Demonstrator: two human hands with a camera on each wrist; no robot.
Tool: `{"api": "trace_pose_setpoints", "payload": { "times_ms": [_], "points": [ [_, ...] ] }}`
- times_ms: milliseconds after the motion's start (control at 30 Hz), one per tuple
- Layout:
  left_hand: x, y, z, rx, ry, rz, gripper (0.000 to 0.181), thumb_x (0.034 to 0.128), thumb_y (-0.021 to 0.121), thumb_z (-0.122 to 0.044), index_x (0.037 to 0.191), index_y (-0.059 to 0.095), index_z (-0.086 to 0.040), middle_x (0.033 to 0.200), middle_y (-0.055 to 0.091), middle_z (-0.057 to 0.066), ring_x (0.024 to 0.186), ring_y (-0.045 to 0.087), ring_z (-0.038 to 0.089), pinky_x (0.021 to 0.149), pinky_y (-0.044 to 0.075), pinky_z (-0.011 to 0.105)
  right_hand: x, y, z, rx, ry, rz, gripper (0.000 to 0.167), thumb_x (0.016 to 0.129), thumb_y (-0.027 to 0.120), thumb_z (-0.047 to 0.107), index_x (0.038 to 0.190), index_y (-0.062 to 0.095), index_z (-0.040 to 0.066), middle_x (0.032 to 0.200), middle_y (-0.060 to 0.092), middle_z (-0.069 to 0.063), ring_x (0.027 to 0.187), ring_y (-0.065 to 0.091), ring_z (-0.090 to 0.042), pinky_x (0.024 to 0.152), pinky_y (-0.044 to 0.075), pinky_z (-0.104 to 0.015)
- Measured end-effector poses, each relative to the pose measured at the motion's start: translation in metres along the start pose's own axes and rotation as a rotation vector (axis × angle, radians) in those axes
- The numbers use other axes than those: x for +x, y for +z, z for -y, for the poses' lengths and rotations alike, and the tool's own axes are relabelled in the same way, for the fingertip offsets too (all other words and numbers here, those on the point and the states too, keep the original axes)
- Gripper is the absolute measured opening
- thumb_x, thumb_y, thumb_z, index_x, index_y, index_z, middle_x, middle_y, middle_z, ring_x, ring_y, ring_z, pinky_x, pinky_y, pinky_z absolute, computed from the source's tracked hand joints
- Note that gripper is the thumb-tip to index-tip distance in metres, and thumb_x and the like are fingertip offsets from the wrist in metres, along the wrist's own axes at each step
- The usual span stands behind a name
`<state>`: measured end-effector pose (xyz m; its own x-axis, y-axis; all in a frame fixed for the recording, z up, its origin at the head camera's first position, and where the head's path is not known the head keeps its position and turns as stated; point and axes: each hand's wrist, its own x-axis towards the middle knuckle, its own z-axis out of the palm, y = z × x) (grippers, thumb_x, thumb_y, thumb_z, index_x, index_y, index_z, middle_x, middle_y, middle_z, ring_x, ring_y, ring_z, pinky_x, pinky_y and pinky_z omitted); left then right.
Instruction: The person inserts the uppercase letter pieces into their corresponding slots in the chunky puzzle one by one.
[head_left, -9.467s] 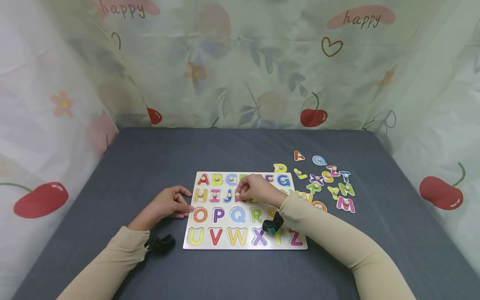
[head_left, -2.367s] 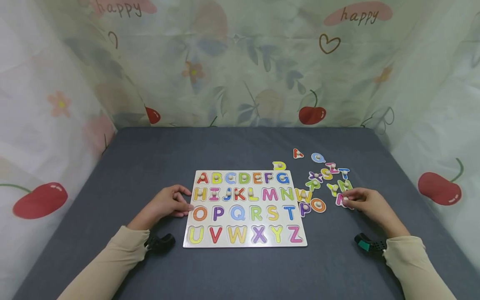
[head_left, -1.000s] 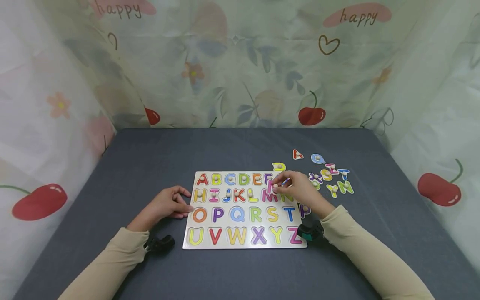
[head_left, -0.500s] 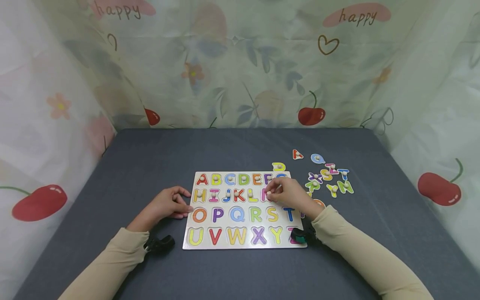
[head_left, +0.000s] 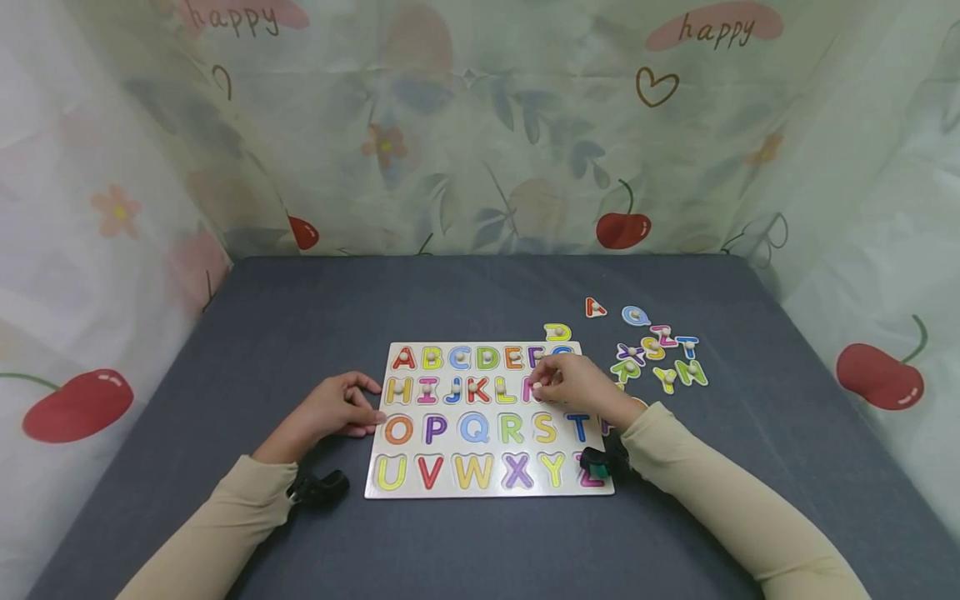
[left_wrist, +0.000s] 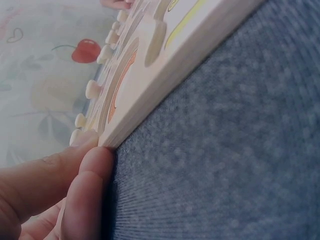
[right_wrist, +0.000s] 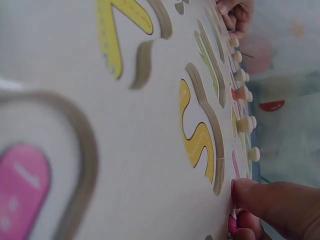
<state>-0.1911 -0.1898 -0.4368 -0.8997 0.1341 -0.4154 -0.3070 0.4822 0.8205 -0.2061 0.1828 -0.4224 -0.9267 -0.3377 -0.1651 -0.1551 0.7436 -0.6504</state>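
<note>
Right hand (head_left: 577, 387) has the pink M piece (head_left: 528, 388) pinched by its knob (head_left: 537, 387) at the board (head_left: 452, 475)'s second row; can't tell if it's seated. Should be light, stiff wood, so knob's the grip. Left hand (head_left: 336, 407) pinches the board's edge.

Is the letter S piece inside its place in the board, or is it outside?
Out. The S piece lies among loose letters on the tabletop, and its recess in the puzzle board holds no knobbed piece.

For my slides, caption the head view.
Left hand holds the alphabet board by its edge; right hand pinches a pink letter.
</note>
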Motion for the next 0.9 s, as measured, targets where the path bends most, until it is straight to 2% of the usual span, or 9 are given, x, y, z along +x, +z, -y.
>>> {"api": "trace_pose_setpoints", "payload": {
  "times_ms": [167,333,433,733,900],
  "points": [
    [-0.001,0.001,-0.001,0.001,-0.002,0.006,0.053,0.0774,0.082,-0.012,0.12,0.052,-0.002,0.074,0.061,0.005,0.06,0.064,0.011,0.055,0.055,0.025,-0.001,-0.003,0.002,0.005,0.008,0.033,0.009,0.086,0.074,0.015,0.093,0.069,0.014,0.081,0.058,-0.001,0.07,0.052,-0.015,0.063,0.043,-0.027],
    [-0.001,0.002,-0.001,0.003,0.009,0.016,0.054,0.0782,0.081,-0.013,0.121,0.05,-0.001,0.074,0.061,0.004,0.061,0.064,0.01,0.054,0.055,0.024,-0.004,-0.009,0.0,0.042,0.027,0.034,0.016,0.084,0.076,0.017,0.097,0.069,0.014,0.088,0.061,-0.001,0.073,0.056,-0.015,0.066,0.046,-0.027],
    [-0.001,0.003,-0.001,0.004,0.012,0.019,0.055,0.0781,0.081,-0.013,0.121,0.05,-0.001,0.074,0.061,0.004,0.061,0.064,0.011,0.054,0.055,0.024,-0.008,-0.017,-0.003,0.082,0.047,0.008,0.021,0.083,0.077,0.02,0.102,0.069,0.013,0.095,0.064,-0.003,0.077,0.058,-0.016,0.067,0.048,-0.028],
    [-0.001,0.0,-0.001,0.01,0.016,0.021,0.054,0.0785,0.081,-0.013,0.121,0.05,0.0,0.074,0.062,0.004,0.06,0.065,0.011,0.056,0.055,0.024,-0.024,-0.052,-0.022,0.144,0.035,-0.121,0.031,0.089,0.071,0.022,0.115,0.065,0.007,0.109,0.064,-0.011,0.09,0.06,-0.023,0.074,0.051,-0.031],
    [-0.001,0.0,-0.001,0.009,0.0,0.005,0.054,0.0779,0.082,-0.014,0.121,0.051,-0.001,0.074,0.061,0.005,0.06,0.064,0.011,0.056,0.055,0.025,-0.035,-0.07,-0.038,0.148,0.028,-0.15,0.038,0.091,0.069,0.024,0.122,0.06,0.003,0.117,0.063,-0.015,0.099,0.06,-0.027,0.079,0.054,-0.036]
  ]
}}
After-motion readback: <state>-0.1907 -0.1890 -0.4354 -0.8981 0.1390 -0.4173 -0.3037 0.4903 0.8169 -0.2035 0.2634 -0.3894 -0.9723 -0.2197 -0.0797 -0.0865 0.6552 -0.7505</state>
